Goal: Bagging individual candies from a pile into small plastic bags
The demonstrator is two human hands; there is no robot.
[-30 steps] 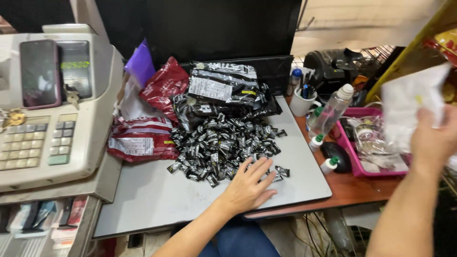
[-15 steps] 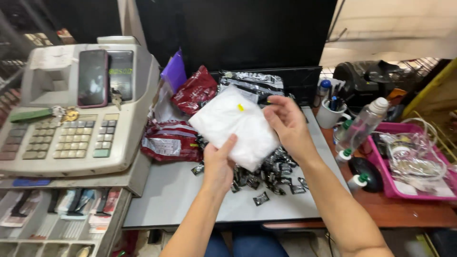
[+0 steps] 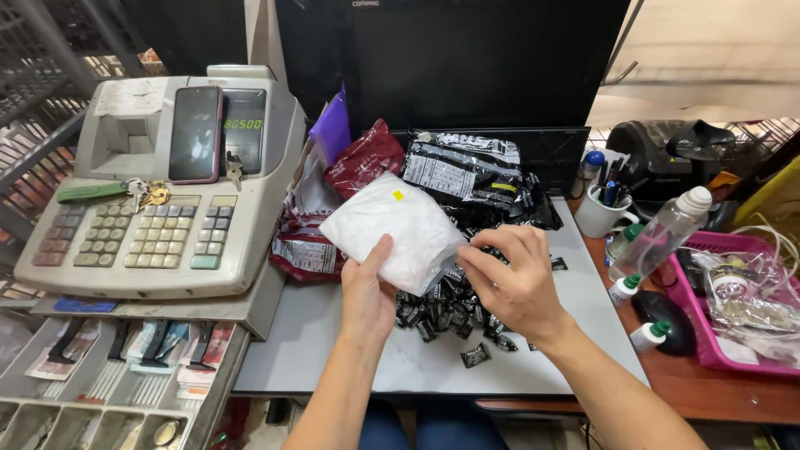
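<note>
We hold a white plastic bag [image 3: 398, 229], soft, crinkled and roughly pillow-shaped with a small yellow spot on top, between both hands above the tabletop [image 3: 333, 333]. Half a second ago it sat higher and flatter across our palms; now it has dropped a little and our right hand [image 3: 512, 279] has slid down to its lower right corner. There the right fingers [image 3: 483, 254] are pinched together on the thin, clear edge of the plastic. Our left hand [image 3: 367, 292] grips the bag's lower edge, thumb on top, fingers [image 3: 379, 254] clamped on it from beneath.

Just under and beyond our fingers lies a heap of small black foil sachets [image 3: 442, 312], glossy and rectangular, a few strays lying loose nearer us. Behind the bag lie a larger black foil packet [image 3: 462, 171] and crumpled red packets [image 3: 362, 158]. Well to the left of our fingers sits a grey cash register [image 3: 158, 192], a dark phone [image 3: 195, 133] leaning on it.
</note>
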